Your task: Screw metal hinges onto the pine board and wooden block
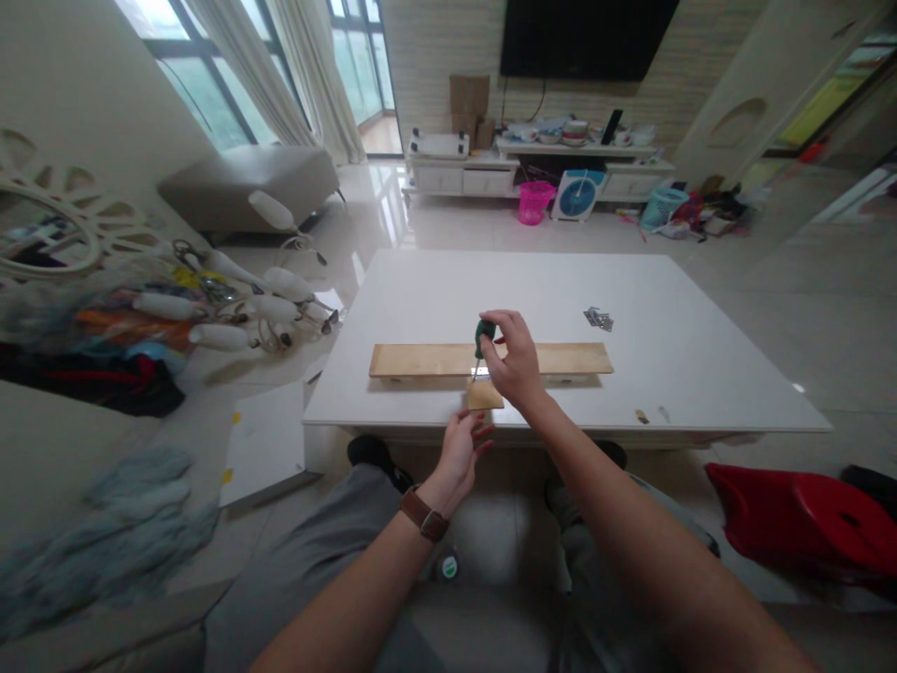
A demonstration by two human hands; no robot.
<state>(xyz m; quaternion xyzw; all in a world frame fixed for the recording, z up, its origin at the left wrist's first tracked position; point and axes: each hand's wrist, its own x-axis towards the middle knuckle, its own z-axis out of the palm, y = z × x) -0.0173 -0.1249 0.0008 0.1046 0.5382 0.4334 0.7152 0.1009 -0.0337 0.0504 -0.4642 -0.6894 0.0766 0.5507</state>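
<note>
While my right hand [517, 359] grips the green screwdriver [484, 330], shaft down toward seven o'clock at the wooden block [485, 397], my left hand [458, 452] lies loosely open by that block's six-o'clock edge, contact unclear. Board [424, 360] runs nine-to-three; desk [455, 290] stretches toward twelve.

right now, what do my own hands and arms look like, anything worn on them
Your left hand is gloveless, with a brown, leather-looking band and metal buckle at the wrist. Your right hand is gloveless, its wrist bare. No sleeves show.
</note>
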